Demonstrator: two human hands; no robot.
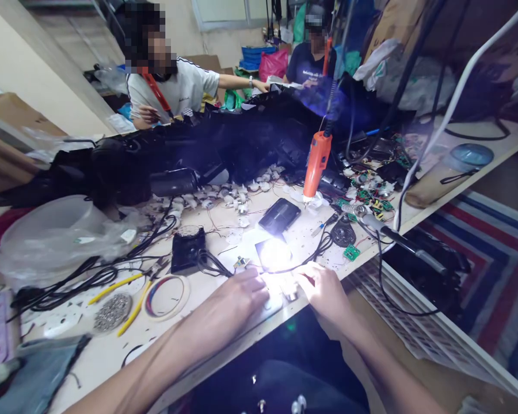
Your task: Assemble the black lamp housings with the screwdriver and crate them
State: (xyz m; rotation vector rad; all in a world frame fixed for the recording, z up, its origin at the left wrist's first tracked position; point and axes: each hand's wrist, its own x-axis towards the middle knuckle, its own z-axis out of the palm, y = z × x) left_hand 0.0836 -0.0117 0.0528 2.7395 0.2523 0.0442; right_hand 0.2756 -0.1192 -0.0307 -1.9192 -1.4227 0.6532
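My left hand (237, 296) rests on the near edge of the workbench (112, 351), fingers curled down beside a small part. My right hand (323, 290) sits just right of it, fingers pinched toward the same spot. Between them a very bright lamp glare (276, 256) washes out what they touch; a small metal-looking piece (290, 292) lies there. A thin black wire (311, 259) runs from the glare toward the right. What each hand grips is hidden by the glare.
An orange power tool (317, 164) hangs above the bench. A black box (187, 247), yellow-handled pliers (129, 293), a wire coil (166, 294), a soldering iron (397, 238), green circuit boards (371, 201) and white parts litter the bench. Two people sit at the far side.
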